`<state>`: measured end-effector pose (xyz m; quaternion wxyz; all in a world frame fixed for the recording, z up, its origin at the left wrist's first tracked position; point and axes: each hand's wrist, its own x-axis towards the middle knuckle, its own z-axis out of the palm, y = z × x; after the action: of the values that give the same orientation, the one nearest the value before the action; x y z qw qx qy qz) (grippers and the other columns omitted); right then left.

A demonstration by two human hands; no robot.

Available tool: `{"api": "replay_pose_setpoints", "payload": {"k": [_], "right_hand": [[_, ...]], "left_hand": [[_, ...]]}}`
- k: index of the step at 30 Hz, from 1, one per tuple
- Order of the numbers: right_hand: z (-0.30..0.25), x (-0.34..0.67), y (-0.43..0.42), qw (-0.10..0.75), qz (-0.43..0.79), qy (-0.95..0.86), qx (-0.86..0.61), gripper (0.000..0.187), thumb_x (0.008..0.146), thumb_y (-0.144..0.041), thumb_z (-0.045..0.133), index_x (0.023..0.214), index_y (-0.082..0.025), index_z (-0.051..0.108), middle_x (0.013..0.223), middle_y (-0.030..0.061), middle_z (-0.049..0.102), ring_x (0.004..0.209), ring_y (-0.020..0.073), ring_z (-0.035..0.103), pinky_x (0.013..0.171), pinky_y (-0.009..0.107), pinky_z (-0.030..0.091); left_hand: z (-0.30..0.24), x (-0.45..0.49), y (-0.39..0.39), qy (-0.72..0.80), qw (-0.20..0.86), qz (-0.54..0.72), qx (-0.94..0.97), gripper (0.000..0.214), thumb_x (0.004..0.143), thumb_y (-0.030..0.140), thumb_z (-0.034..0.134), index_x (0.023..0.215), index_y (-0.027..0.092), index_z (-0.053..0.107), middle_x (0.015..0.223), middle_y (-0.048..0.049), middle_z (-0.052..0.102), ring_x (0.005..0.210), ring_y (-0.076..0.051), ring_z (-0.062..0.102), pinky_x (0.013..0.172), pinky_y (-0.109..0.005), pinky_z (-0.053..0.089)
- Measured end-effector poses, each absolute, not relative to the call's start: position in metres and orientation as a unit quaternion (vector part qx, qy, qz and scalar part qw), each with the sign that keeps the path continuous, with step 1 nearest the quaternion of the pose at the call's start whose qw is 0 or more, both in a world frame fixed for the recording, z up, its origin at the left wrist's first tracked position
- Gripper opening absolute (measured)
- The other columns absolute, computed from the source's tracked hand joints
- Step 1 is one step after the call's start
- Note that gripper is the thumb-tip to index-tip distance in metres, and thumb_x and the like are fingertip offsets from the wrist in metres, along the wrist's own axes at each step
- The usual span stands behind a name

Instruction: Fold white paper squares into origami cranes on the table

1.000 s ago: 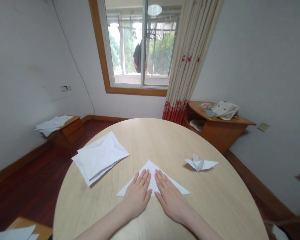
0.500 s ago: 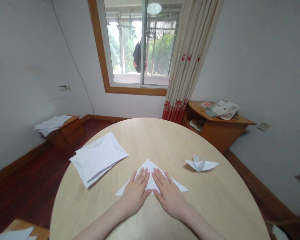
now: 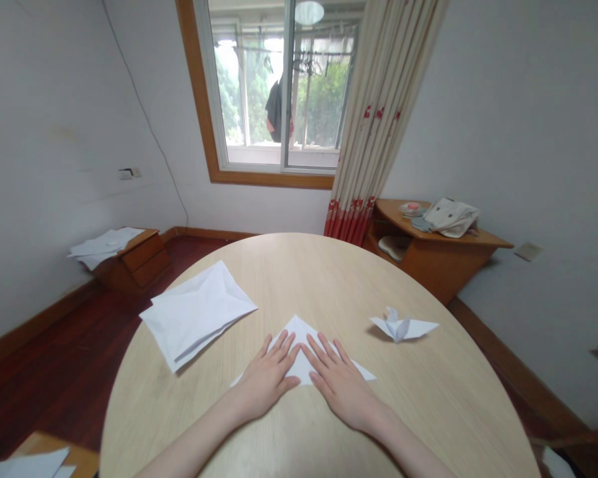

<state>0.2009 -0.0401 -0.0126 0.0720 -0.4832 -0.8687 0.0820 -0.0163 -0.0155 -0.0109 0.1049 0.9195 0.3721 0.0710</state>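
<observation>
Round, pale wood-grain worktop [image 3: 418, 411] carrying three paper items: left, a loose stack of creased white paper [image 3: 197, 315]; centre, a white folded paper triangle [image 3: 303, 355]; right, a small white origami crane [image 3: 400, 327].

The wooden tabletop [image 3: 299, 279] gives passage from left hand [image 3: 266, 380] to paper stack [image 3: 197, 315], right hand [image 3: 339, 385] to paper crane [image 3: 401, 326].
</observation>
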Motion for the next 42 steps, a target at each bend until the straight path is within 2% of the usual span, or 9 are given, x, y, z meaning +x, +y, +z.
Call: {"api": "replay_pose_setpoints", "payload": {"k": [7, 12, 15, 20, 24, 29, 33, 37, 42], "right_hand": [[-0.023, 0.212, -0.038, 0.085, 0.054, -0.859, -0.502, 0.055, 0.099, -0.035, 0.029, 0.150, -0.023, 0.010, 0.155, 0.0058, 0.013, 0.143, 0.0255, 0.006, 0.114, 0.055, 0.015], [-0.025, 0.217, -0.038, 0.092, 0.059, -0.853, -0.511, 0.058, 0.099, -0.036, 0.029, 0.150, -0.020, 0.006, 0.156, 0.0074, 0.010, 0.143, 0.0228, 0.001, 0.116, 0.052, 0.014], [-0.022, 0.217, -0.037, 0.083, 0.080, -0.848, -0.518, 0.057, 0.099, -0.033, 0.030, 0.150, -0.019, 0.009, 0.156, 0.0074, 0.009, 0.143, 0.0214, 0.000, 0.116, 0.050, 0.015], [-0.016, 0.219, -0.036, 0.072, 0.110, -0.843, -0.521, 0.057, 0.098, -0.028, 0.032, 0.150, -0.018, 0.012, 0.156, 0.0080, 0.008, 0.143, 0.0199, 0.002, 0.117, 0.048, 0.013], [-0.014, 0.227, -0.035, 0.072, 0.120, -0.846, -0.514, 0.055, 0.098, -0.028, 0.031, 0.150, -0.022, 0.012, 0.155, 0.0071, 0.008, 0.143, 0.0208, 0.002, 0.116, 0.050, 0.014], [-0.011, 0.243, -0.035, 0.045, 0.131, -0.835, -0.532, 0.052, 0.098, -0.029, 0.035, 0.148, -0.032, 0.019, 0.156, 0.0040, 0.000, 0.141, 0.0253, -0.004, 0.115, 0.053, 0.011], [-0.013, 0.255, -0.033, 0.045, 0.137, -0.828, -0.541, 0.055, 0.097, -0.028, 0.038, 0.146, -0.039, 0.016, 0.155, -0.0002, -0.005, 0.140, 0.0281, -0.010, 0.113, 0.057, 0.010], [-0.017, 0.267, -0.030, 0.034, 0.146, -0.817, -0.556, 0.057, 0.096, -0.026, 0.041, 0.145, -0.042, 0.017, 0.155, -0.0029, -0.004, 0.139, 0.0291, -0.010, 0.114, 0.056, 0.010], [-0.020, 0.282, -0.028, 0.019, 0.164, -0.815, -0.556, 0.057, 0.095, -0.023, 0.041, 0.145, -0.041, 0.019, 0.154, -0.0015, -0.004, 0.137, 0.0304, -0.011, 0.113, 0.058, 0.010]], "left_hand": [[-0.002, -0.021, -0.015, 0.389, 0.095, 0.038, 0.916, 0.062, 0.097, 0.047, 0.038, 0.148, 0.018, 0.019, 0.154, -0.0138, 0.014, 0.143, -0.026, 0.004, 0.114, -0.054, 0.012], [0.004, -0.022, -0.016, 0.400, 0.117, 0.018, 0.909, 0.057, 0.099, 0.039, 0.037, 0.148, 0.017, 0.019, 0.155, -0.0128, 0.011, 0.143, -0.025, 0.002, 0.114, -0.054, 0.008], [0.008, -0.025, -0.015, 0.406, 0.127, 0.004, 0.905, 0.053, 0.099, 0.033, 0.036, 0.148, 0.020, 0.020, 0.155, -0.0103, 0.009, 0.143, -0.025, 0.000, 0.114, -0.054, 0.006], [0.013, -0.038, -0.010, 0.424, 0.161, -0.025, 0.891, 0.056, 0.098, 0.035, 0.042, 0.149, 0.029, 0.019, 0.155, -0.0109, -0.002, 0.141, -0.029, -0.010, 0.112, -0.057, 0.004], [0.015, -0.052, -0.003, 0.426, 0.201, -0.024, 0.882, 0.062, 0.094, 0.037, 0.048, 0.148, 0.036, 0.017, 0.155, -0.0072, -0.010, 0.138, -0.033, -0.017, 0.109, -0.062, 0.003], [0.015, -0.067, 0.003, 0.428, 0.242, -0.047, 0.870, 0.068, 0.090, 0.037, 0.055, 0.147, 0.036, 0.017, 0.154, -0.0066, -0.016, 0.135, -0.035, -0.021, 0.109, -0.061, 0.001], [0.013, -0.075, 0.008, 0.409, 0.253, -0.033, 0.876, 0.071, 0.089, 0.043, 0.057, 0.147, 0.038, 0.017, 0.153, -0.0059, -0.018, 0.136, -0.036, -0.021, 0.108, -0.062, 0.001], [0.014, -0.084, 0.013, 0.376, 0.272, -0.028, 0.885, 0.074, 0.086, 0.048, 0.059, 0.147, 0.037, 0.018, 0.153, -0.0054, -0.016, 0.138, -0.034, -0.017, 0.110, -0.059, 0.001], [0.017, -0.088, 0.016, 0.376, 0.281, -0.030, 0.883, 0.074, 0.084, 0.043, 0.063, 0.146, 0.036, 0.022, 0.153, -0.0058, -0.014, 0.138, -0.032, -0.016, 0.111, -0.057, 0.001]]}}
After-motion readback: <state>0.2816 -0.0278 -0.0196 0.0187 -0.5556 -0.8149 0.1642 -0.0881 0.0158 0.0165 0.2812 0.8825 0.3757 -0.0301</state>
